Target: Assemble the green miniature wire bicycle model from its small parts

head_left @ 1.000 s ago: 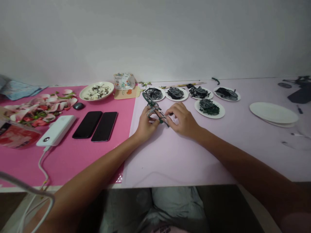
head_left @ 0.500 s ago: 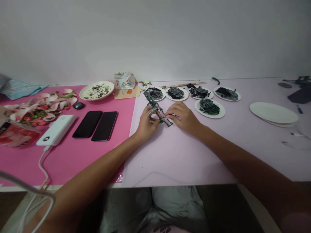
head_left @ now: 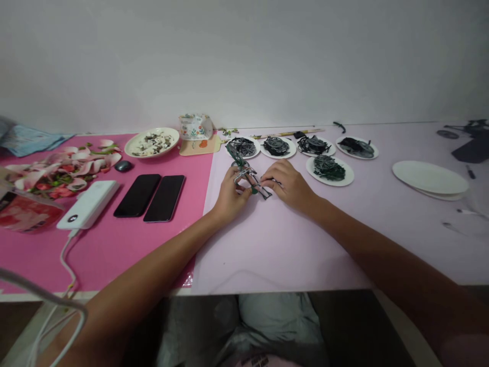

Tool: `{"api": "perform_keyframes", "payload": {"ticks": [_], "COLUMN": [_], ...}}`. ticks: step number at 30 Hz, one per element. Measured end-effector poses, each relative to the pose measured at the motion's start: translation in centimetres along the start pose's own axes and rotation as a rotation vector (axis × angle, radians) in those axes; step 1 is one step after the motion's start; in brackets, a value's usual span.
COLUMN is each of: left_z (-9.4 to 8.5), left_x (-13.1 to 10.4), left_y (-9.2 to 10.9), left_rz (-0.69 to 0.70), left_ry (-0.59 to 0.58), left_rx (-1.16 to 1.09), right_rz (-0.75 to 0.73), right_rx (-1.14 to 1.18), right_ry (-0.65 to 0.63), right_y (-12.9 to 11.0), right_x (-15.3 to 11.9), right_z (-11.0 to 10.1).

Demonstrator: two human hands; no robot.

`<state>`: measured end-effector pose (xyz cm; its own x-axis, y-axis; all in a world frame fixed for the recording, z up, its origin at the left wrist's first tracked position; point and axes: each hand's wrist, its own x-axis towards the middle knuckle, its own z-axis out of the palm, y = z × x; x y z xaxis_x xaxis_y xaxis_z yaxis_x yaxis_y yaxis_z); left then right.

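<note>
My left hand (head_left: 231, 198) is closed around a small plastic model frame (head_left: 248, 177), green, grey and black, held tilted just above the lilac part of the table. The frame's narrow dark end (head_left: 266, 193) sticks out toward me on the right. My right hand (head_left: 288, 182) is closed in a pinch on a thin dark part (head_left: 272, 181), whose tip meets the side of the frame. Fingers hide some of the contact, so whether the two are joined cannot be seen. Behind the hands, a white plate (head_left: 256, 151) carries dark spoked wheels and thin parts.
More plates, one of them this near plate (head_left: 349, 178), bear dark model parts. Stacked white plates (head_left: 428, 176) lie to the right. On the pink left side are two phones (head_left: 165, 199), a power bank (head_left: 89, 204), a bowl (head_left: 132, 151) and petal-like pieces (head_left: 69, 168).
Hardly anything differs. The frame and the fingers of both hands have shifted very slightly, with both grips kept.
</note>
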<state>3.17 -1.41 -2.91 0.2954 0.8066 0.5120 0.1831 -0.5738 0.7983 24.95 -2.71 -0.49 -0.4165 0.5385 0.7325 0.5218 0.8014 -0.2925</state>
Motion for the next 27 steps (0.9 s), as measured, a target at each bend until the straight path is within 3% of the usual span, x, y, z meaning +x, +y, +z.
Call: {"api": "perform_keyframes", "payload": {"ticks": [27], "left_z": [-0.12], "left_x": [0.11], "left_y": [0.69], "left_rz": [-0.03], "left_ry": [-0.028], "left_rx": [-0.056], "right_rz": [0.039], "right_rx": [-0.008], "right_ry": [0.009], "right_y": [0.3], "right_x": [-0.11], "right_z": [0.05]}}
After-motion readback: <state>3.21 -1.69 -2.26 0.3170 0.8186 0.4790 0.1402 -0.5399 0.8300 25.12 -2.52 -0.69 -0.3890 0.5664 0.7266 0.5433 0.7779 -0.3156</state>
